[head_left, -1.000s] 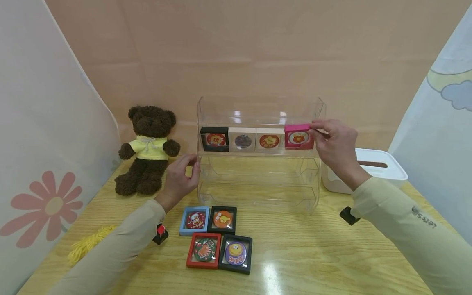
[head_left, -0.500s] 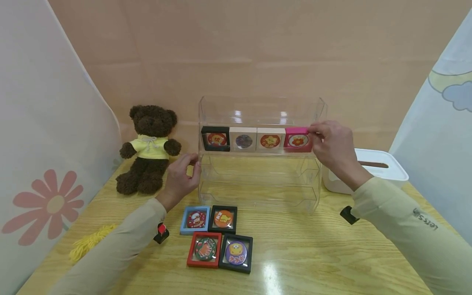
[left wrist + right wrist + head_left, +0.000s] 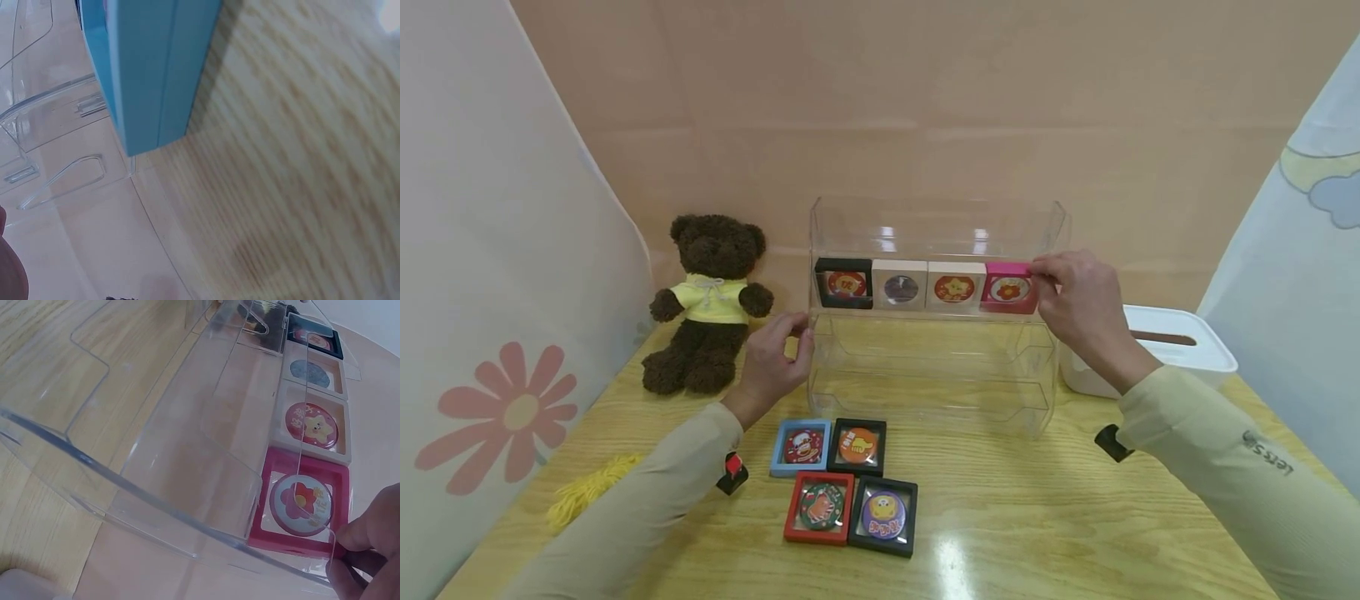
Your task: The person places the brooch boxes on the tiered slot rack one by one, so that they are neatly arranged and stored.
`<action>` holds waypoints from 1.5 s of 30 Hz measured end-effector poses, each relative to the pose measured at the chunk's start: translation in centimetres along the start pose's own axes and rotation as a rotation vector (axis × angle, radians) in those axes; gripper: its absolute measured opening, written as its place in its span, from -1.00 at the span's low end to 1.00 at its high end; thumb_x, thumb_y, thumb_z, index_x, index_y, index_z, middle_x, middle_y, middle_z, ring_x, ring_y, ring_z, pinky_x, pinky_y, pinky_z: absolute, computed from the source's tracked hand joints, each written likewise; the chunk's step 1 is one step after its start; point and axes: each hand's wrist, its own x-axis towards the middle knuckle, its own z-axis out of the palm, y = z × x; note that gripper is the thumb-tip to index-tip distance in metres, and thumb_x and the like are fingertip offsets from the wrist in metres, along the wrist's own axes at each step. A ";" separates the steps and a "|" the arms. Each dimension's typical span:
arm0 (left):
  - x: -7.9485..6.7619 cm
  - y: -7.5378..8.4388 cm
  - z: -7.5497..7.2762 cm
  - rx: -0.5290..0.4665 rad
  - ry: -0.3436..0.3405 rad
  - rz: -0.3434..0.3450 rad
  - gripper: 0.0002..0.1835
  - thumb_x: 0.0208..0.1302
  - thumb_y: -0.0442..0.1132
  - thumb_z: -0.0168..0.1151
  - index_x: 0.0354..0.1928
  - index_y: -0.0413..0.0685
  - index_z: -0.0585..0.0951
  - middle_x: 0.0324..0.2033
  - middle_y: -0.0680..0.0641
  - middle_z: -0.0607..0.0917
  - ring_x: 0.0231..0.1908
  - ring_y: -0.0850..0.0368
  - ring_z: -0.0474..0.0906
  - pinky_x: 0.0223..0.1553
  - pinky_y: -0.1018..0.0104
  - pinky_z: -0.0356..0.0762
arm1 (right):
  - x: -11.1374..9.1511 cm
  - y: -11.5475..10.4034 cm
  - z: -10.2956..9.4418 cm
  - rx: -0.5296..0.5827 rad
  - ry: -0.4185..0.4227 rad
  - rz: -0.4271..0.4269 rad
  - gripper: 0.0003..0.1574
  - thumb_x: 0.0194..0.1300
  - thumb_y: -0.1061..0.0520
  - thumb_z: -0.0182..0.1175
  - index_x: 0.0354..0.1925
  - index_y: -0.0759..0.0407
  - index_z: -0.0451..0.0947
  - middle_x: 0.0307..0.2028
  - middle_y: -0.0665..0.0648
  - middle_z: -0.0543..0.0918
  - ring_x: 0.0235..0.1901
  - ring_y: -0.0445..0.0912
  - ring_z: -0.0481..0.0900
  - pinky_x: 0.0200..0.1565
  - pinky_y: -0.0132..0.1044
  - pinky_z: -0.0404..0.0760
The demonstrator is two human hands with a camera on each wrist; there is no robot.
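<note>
A clear acrylic display rack [image 3: 928, 387] stands on the table, with a row of framed badges on its upper tier. From left they are a black frame [image 3: 844, 283], two cream frames [image 3: 957, 285] and a pink frame [image 3: 1009, 288] with a flower badge. My right hand [image 3: 1078, 296] pinches the pink frame's outer right corner between thumb and fingers; the right wrist view shows this pink frame [image 3: 299, 503] close up behind the clear lip. With thumb and fingers, my left hand [image 3: 771, 362] holds the rack's left side edge.
Below the rack lie a light blue frame [image 3: 801, 447], two black frames [image 3: 883, 515] and a red frame [image 3: 819, 508]. A teddy bear [image 3: 707, 304] sits left, near yellow yarn [image 3: 587, 487]. A white tissue box [image 3: 1180, 337] stands behind my right wrist.
The pink frame has come down from a slight tilt and now sits level against the cream frame. My right hand moved slightly left with it; the left hand stays on the rack.
</note>
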 end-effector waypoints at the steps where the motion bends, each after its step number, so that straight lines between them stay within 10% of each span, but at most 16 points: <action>1: 0.0 0.0 0.0 0.004 -0.002 0.002 -0.76 0.20 -0.30 0.06 -0.26 -0.37 0.60 -0.43 -0.16 0.61 -0.49 0.02 0.59 -0.49 0.10 0.58 | -0.1 0.0 0.0 0.005 0.003 0.003 -0.77 0.14 0.43 0.09 -0.27 0.45 0.67 -0.27 0.35 0.67 -0.24 0.22 0.57 -0.21 0.08 0.47; 20: -0.1 0.1 0.0 -0.009 -0.009 0.002 -0.80 0.18 -0.36 0.08 -0.25 -0.36 0.59 -0.43 -0.16 0.62 -0.48 0.02 0.59 -0.49 0.11 0.58 | -3.5 -2.2 1.0 0.222 0.229 -0.190 -0.85 0.04 0.44 0.30 -0.33 0.36 0.70 -0.37 0.17 0.71 -0.45 -0.01 0.59 -0.41 -0.33 0.38; 33: -0.1 0.1 0.0 0.001 -0.001 0.007 -0.78 0.20 -0.31 0.05 -0.26 -0.37 0.59 -0.44 -0.16 0.61 -0.49 0.02 0.59 -0.50 0.09 0.57 | -10.1 -6.4 4.1 0.610 -0.071 -0.249 -0.67 -0.04 0.46 0.35 -0.24 0.23 0.67 -0.28 0.11 0.69 -0.39 -0.15 0.64 -0.36 -0.37 0.61; 45: -0.1 0.0 0.0 -0.008 -0.008 0.003 -0.82 0.17 -0.40 0.10 -0.22 -0.36 0.60 -0.41 -0.17 0.63 -0.48 0.00 0.60 -0.49 0.08 0.57 | -15.0 -8.4 6.3 0.782 -0.520 -0.181 -0.60 0.19 0.14 0.33 -0.07 0.37 0.56 -0.18 0.20 0.65 -0.24 0.00 0.62 -0.25 -0.28 0.63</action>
